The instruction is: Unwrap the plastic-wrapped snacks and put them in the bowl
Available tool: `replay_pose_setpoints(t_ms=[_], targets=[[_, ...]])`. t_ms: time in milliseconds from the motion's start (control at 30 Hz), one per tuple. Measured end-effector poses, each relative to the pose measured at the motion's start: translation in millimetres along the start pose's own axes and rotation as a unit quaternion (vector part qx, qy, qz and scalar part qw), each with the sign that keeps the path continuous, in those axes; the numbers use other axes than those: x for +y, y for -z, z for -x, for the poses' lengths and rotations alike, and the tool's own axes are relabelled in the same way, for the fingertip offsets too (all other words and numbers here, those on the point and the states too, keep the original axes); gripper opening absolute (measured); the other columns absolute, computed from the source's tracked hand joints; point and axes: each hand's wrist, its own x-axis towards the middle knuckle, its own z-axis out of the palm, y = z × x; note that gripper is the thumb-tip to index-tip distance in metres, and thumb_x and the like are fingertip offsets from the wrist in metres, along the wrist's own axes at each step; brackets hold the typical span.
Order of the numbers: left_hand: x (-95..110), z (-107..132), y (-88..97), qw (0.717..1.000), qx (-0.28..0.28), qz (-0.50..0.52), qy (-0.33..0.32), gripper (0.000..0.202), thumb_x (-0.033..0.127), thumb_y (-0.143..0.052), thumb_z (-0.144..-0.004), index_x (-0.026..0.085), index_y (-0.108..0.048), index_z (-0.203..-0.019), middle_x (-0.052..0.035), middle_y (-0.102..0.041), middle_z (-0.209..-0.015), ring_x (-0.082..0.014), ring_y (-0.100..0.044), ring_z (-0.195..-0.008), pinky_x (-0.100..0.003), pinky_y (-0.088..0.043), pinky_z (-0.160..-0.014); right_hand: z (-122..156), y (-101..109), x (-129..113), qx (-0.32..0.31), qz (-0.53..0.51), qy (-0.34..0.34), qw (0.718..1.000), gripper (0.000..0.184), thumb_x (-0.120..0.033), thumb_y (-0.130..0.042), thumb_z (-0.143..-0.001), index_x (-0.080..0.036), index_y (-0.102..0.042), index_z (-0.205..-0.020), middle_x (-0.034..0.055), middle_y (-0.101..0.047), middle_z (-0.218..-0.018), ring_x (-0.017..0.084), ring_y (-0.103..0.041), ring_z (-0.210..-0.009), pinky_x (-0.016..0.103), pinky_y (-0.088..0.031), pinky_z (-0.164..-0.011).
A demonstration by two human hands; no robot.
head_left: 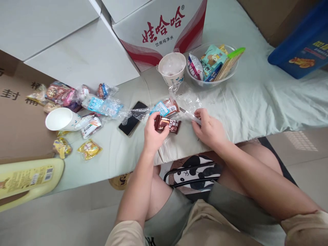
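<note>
A dark brown cocoa snack packet [174,123] is pinched between the thumb and fingers of my left hand [153,136], just above the cloth. My right hand [210,129] grips a small knife [190,115] with a pale handle, its thin tip pointing left towards the packet without touching it. Right behind the packet lie a blue and white wrapper [161,108] and a reddish-brown wrapper [173,106]. Crumpled clear plastic [191,100] spreads behind my right hand.
A black phone [129,123] lies left of my hands. Beyond stand a paper cup [172,77] stuffed with plastic and a clear bowl [217,82] of snacks. Wrapped snacks [60,92] and a tipped white cup [61,119] are at left. A white box [164,34] stands behind.
</note>
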Motion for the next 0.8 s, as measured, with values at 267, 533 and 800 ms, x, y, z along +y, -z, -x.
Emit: replay_pose_setpoints(t_ms=[267, 533, 800], targets=[[1.8, -0.6, 1.4, 1.000, -0.003, 0.028, 0.002, 0.046, 0.016, -0.068, -0.077, 0.021, -0.057, -0.121, -0.0061, -0.066, -0.112, -0.0199, -0.067, -0.099, -0.036, -0.056, -0.089, -2.0, -1.8, 2.2, 0.106, 0.009, 0.142, 0.984, 0.020, -0.023, -0.051, -0.094, -0.020, -0.071, -0.095, 0.0131, -0.067, -0.110, 0.027, -0.062, -0.096, 0.044, -0.049, -0.085], [3.2, 2.1, 9.5, 0.964, -0.039, 0.260, 0.038, 0.060, 0.049, -0.082, -0.071, 0.028, -0.052, -0.119, -0.0020, -0.064, -0.098, -0.0144, -0.067, -0.078, -0.027, -0.057, -0.070, 6.3, -2.7, -21.4, -0.060, -0.218, 0.221, 0.949, 0.038, -0.033, -0.057, -0.091, -0.019, -0.056, -0.126, 0.0113, -0.071, -0.113, 0.024, -0.066, -0.097, 0.040, -0.055, -0.084], [7.1, -2.8, 25.3, 0.971, 0.090, 0.202, 0.087, 0.054, 0.055, -0.085, -0.063, 0.022, -0.050, -0.086, 0.0010, -0.060, -0.080, -0.0124, -0.062, -0.067, -0.029, -0.056, -0.070, -2.6, 5.3, -22.0, -0.040, -0.283, 0.143, 0.948, 0.036, -0.022, -0.050, -0.090, -0.020, -0.057, -0.125, 0.0093, -0.068, -0.113, 0.019, -0.065, -0.089, 0.036, -0.051, -0.087]])
